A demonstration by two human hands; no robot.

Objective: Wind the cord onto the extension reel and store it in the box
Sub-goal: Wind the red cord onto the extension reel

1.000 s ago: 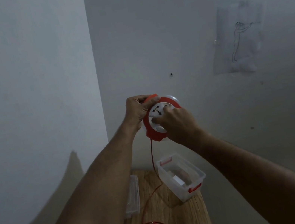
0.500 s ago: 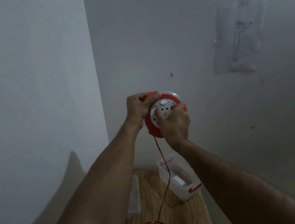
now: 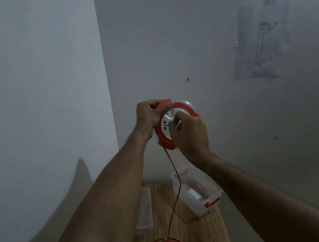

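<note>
We grip the reel point(image 3: 176, 125) raised – left hand point(image 3: 149, 115) clasps its rim, right hand point(image 3: 190, 134) pinches the hub – orange cord point(image 3: 171, 174) dangling.

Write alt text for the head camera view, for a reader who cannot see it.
Two bare hands hold up an orange and white extension reel: the left hand grips its rim, the right hand works its white centre. Its orange cord hangs to a wooden table, past an open clear box and its lid.
</note>
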